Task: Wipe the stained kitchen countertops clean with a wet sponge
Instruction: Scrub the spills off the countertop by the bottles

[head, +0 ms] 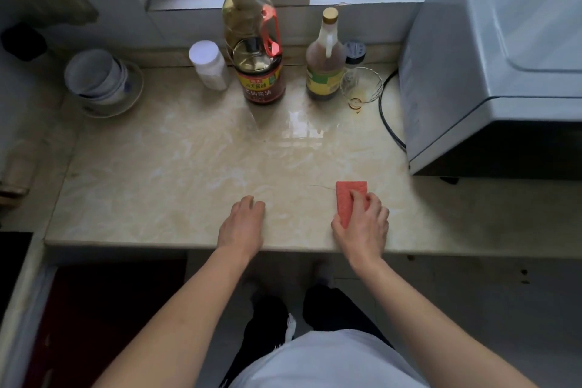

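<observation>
Sponge [351, 195] gripped by the right hand [362, 225] near the tabletop's [157, 167] front edge, long axis toward the rear stain [357, 109]. Left hand [244, 220] rested empty, loosely curled.

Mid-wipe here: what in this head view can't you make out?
- Head view: sponge underside, hidden against the countertop; its near half is covered by the right hand.
- Head view: left hand fingertips, tucked behind its knuckles.
- Head view: countertop behind the soy sauce bottle and amber bottle, blocked by them.
- Head view: countertop under the white appliance, in shadow.
</observation>
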Demonstrator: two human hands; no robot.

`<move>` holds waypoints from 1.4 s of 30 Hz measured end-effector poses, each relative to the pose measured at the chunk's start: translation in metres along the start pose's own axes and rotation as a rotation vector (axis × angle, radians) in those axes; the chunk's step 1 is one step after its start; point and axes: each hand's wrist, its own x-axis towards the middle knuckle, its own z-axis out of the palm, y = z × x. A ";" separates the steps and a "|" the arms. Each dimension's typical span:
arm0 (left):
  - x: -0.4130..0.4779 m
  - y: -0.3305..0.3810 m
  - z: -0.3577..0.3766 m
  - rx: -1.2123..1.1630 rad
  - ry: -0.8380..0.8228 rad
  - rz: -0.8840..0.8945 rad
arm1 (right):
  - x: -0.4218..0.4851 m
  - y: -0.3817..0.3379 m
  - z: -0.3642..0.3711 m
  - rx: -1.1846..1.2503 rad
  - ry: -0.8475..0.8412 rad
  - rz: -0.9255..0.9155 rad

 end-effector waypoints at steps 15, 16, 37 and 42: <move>0.014 0.038 -0.001 0.012 -0.009 -0.014 | 0.014 0.011 -0.008 0.064 -0.013 -0.068; 0.014 0.040 -0.001 0.008 -0.009 -0.011 | 0.016 0.010 -0.008 0.071 -0.018 -0.071; 0.011 0.020 0.006 -0.017 0.015 0.029 | 0.008 0.009 -0.017 -0.089 -0.063 -0.073; 0.009 0.011 0.008 -0.022 0.006 0.051 | -0.009 0.011 -0.015 -0.122 -0.050 -0.041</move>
